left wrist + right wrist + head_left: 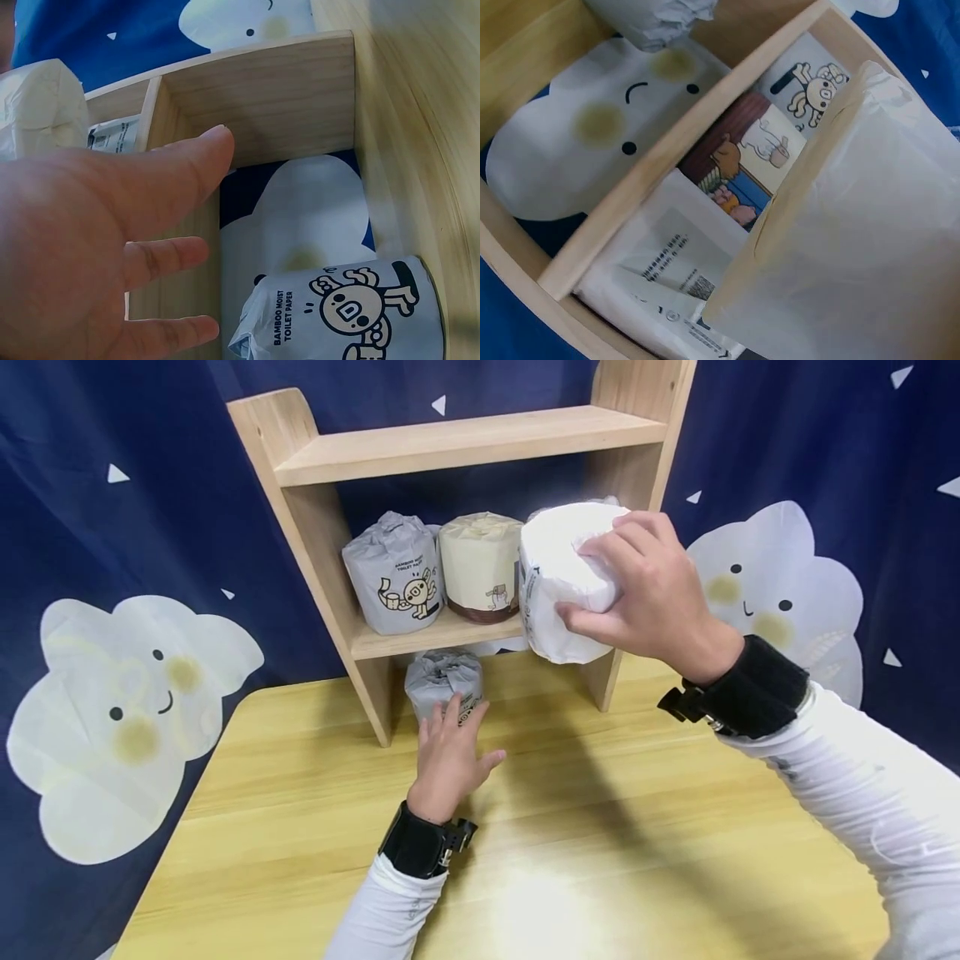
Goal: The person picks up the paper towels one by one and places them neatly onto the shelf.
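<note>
Showing "TOILET PAPER" print on grey roll (341,315) (left wrist only).

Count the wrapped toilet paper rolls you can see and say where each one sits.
4: grey roll and cream roll on the shelf, white roll held by the right hand, grey roll underneath. More may be hidden.

Bright overhead light is glaring off the pale yellow wooden tabletop (570,893) near its front edge, while soft arm shadows are falling across it. Edges are bowing slightly; both wrist views are looking soft, perhaps motion-blurred.
</note>
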`<state>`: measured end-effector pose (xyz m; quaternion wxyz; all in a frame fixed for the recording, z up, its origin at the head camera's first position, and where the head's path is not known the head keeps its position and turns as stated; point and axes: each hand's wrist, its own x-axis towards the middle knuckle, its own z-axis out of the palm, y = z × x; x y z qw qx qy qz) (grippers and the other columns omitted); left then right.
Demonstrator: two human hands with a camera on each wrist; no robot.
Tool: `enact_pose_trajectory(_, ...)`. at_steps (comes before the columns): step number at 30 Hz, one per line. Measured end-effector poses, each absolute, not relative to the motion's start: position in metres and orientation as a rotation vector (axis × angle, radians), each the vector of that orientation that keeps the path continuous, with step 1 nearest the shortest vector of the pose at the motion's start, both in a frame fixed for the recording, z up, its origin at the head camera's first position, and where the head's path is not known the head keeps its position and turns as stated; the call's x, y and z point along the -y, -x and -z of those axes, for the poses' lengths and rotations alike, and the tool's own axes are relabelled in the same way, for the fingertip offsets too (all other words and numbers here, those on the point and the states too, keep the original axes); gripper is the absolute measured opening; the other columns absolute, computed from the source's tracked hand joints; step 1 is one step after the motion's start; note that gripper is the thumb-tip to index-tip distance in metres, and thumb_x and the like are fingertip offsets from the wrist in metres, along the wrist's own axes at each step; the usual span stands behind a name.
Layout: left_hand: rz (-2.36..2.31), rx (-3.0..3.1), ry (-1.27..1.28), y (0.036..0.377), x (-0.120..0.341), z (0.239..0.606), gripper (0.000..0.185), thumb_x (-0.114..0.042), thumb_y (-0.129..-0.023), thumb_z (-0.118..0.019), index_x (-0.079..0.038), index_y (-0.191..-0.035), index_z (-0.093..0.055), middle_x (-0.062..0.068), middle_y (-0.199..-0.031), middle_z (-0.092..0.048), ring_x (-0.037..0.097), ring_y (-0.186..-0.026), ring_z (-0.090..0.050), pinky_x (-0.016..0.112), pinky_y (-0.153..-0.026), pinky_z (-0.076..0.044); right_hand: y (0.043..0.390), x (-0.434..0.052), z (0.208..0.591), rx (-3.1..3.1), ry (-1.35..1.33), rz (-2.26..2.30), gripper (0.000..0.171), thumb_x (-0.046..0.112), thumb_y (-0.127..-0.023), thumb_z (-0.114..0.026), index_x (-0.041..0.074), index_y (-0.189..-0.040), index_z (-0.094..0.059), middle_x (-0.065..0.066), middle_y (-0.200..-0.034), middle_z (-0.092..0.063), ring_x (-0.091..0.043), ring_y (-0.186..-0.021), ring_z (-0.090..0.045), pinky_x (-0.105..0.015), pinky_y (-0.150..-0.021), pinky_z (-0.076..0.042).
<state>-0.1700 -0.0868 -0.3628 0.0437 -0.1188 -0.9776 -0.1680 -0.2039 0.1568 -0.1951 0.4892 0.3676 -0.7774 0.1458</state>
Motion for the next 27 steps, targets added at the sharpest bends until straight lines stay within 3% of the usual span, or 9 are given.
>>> enact_pose_trajectory(27, 0.537, 2.945, 0.377, 0.164, 0.09, 0.361, 0.074, -0.045, -0.083, -0.074, -0.022, -0.147, -0.044, 0.02, -0.155, -0.026, 0.048, -0.14, -0.021, 0.062, -0.111, -0.016, 0.208, -0.166, 0.153, 1.947, -0.835, -0.336, 0.055, 0.041, -0.075, -0.066, -0.008, -0.098, -0.062, -0.026, -0.093, -0.061, -0.044, -0.095, -0.05, -0.053, -0.078, -0.039)
